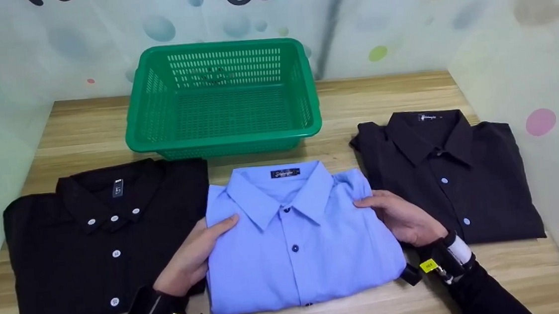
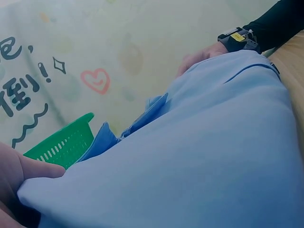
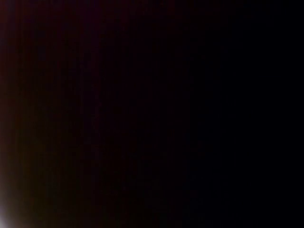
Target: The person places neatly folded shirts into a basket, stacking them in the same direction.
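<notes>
A folded light blue shirt (image 1: 258, 263) with its collar toward the basket is held between both hands in the middle of the head view. My left hand (image 1: 190, 259) grips its left side, thumb on top and fingers hidden beneath. On the other side, my right hand (image 1: 409, 219) grips the shirt in the same way, its thumb lying on the cloth. In the left wrist view the blue shirt (image 2: 190, 161) fills much of the picture, with the left thumb (image 2: 42, 168) over its edge. The right wrist view is almost wholly dark.
A green plastic basket (image 1: 316, 119) with slotted walls stands behind the blue shirt. One folded black shirt (image 1: 68, 263) lies at the left, partly behind the left hand. Another folded black shirt (image 1: 491, 185) lies at the right. Patterned walls (image 1: 388, 18) border the wooden table (image 1: 384, 94).
</notes>
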The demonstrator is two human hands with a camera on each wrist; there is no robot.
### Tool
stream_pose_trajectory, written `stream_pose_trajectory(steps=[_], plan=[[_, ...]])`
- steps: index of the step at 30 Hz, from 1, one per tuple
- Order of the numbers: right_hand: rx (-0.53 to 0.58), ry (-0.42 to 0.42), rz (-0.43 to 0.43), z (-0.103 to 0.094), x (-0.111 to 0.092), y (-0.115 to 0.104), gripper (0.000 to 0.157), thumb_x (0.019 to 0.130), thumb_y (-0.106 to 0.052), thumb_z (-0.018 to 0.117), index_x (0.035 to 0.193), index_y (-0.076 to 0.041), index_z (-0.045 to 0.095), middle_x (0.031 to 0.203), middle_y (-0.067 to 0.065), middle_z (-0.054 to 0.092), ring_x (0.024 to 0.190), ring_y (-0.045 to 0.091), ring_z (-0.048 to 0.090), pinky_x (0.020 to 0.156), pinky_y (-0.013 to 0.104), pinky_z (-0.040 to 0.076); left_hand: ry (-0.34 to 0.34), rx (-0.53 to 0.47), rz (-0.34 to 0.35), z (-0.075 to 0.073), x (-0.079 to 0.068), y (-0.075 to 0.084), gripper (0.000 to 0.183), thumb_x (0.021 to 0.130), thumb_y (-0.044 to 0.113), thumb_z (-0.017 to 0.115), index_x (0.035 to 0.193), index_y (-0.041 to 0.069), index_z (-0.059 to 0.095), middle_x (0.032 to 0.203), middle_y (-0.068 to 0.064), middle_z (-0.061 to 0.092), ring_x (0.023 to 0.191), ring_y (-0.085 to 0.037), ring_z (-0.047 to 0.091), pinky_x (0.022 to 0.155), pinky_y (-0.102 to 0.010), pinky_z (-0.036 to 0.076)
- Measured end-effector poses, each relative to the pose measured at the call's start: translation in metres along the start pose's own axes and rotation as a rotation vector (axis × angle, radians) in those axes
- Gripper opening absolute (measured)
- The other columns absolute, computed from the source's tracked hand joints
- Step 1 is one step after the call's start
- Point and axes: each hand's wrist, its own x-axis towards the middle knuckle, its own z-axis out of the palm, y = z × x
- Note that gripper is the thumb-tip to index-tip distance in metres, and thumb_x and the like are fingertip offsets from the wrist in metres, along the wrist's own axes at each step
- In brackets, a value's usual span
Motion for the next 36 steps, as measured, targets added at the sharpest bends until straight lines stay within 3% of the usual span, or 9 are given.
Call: stream_pose_trajectory(steps=[11, 23, 27, 36], plan=[[-0.048, 0.009, 0.007, 0.0019, -0.0011, 0.0006, 0.014, 0.101, -0.011, 0.056, 0.103, -0.004, 0.068, 0.102, 0.010, 0.069, 0.092, 0.021, 0.066, 0.079, 0.033, 0.055, -0.003, -0.008, 0.015, 0.0002, 0.0006, 0.0002, 0.044, 0.098, 0.023, 0.063, 0.130, 0.000, 0.044, 0.114, -0.014, 0.060, 0.104, -0.025, 0.061, 0.087, -0.037, 0.051], [-0.051, 0.017, -0.020, 0.0020, -0.0017, 0.0012, 0.010, 0.099, -0.007, 0.058, 0.104, -0.002, 0.065, 0.103, 0.011, 0.068, 0.092, 0.022, 0.066, 0.079, 0.033, 0.054, 0.023, -0.013, 0.034, 0.0016, -0.0001, 0.0002, 0.051, 0.099, 0.020, 0.061, 0.140, 0.002, 0.037, 0.128, -0.015, 0.054, 0.115, -0.025, 0.055, 0.095, -0.037, 0.046], [-0.070, -0.003, -0.086, 0.0021, -0.0022, 0.0024, 0.012, 0.097, -0.003, 0.059, 0.109, -0.001, 0.062, 0.106, 0.012, 0.066, 0.095, 0.024, 0.065, 0.081, 0.034, 0.054, 0.040, -0.023, 0.030, 0.0029, -0.0030, 0.0027, 0.053, 0.098, 0.019, 0.062, 0.142, 0.004, 0.037, 0.133, -0.014, 0.052, 0.119, -0.025, 0.052, 0.098, -0.037, 0.044], [-0.129, -0.007, -0.274, 0.0021, -0.0055, 0.0017, 0.037, 0.093, 0.008, 0.059, 0.128, 0.002, 0.050, 0.120, 0.015, 0.061, 0.108, 0.026, 0.060, 0.092, 0.037, 0.049, 0.045, -0.055, 0.072, 0.0069, -0.0091, 0.0089, 0.054, 0.097, 0.019, 0.064, 0.142, 0.004, 0.039, 0.135, -0.015, 0.051, 0.122, -0.026, 0.050, 0.100, -0.038, 0.042]])
